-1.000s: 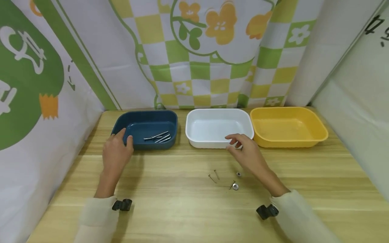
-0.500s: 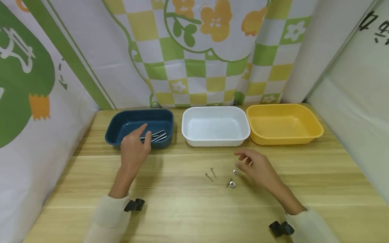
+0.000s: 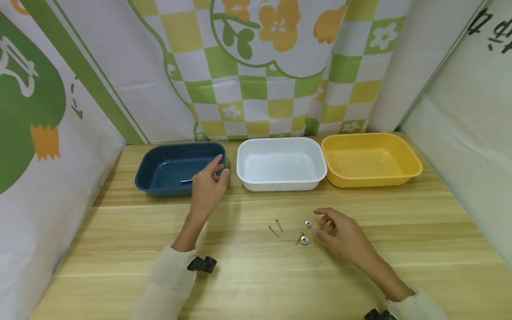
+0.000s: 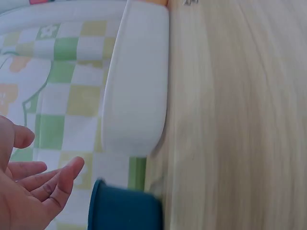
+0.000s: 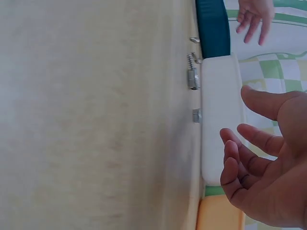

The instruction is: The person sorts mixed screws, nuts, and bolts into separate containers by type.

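blue tray (image 3: 166, 171): left hand (image 3: 209, 189) shifted to right end

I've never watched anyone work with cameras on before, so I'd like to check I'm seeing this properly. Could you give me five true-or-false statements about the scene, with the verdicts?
1. The white tray stands between the blue tray and the yellow tray. True.
2. The right hand grips the yellow tray. False: it holds nothing that shows, and is close to two nuts.
3. Three small screws lie on the table. True.
4. The left hand is nearer the blue tray than the yellow tray. True.
5. The metal bolt lies in the yellow tray. False: the metal bolt lies in the blue tray.
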A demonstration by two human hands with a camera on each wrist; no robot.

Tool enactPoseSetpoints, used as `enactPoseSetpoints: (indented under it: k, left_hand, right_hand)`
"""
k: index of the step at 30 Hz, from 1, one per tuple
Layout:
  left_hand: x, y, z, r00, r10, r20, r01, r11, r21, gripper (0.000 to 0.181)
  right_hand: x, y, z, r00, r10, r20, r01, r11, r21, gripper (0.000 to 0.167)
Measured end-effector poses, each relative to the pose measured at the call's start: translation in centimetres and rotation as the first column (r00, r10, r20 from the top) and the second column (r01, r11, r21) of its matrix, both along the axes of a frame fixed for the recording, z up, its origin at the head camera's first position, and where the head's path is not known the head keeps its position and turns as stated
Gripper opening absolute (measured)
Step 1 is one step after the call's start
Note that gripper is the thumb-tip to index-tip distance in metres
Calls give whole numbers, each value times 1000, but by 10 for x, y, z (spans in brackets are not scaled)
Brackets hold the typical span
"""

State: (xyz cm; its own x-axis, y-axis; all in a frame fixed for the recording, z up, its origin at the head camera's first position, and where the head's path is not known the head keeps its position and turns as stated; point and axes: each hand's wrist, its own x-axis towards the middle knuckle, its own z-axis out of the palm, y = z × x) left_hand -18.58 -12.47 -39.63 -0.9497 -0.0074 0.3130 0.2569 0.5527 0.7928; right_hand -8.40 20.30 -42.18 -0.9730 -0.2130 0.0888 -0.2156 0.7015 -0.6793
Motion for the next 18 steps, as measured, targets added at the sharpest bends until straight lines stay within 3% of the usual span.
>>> enactPoseSetpoints:
  k: [11, 18]
  left_hand:
    - [-6, 32, -12, 996, -20, 85, 30, 993, -118, 51]
    - [-11, 40, -23, 998, -5, 57, 16, 978, -209, 48]
  right_hand:
    - [-3, -18, -4, 999, 44, -13, -43, 999, 3, 47]
    - [-17, -32, -1, 993, 121, 5, -121, 992, 35, 50]
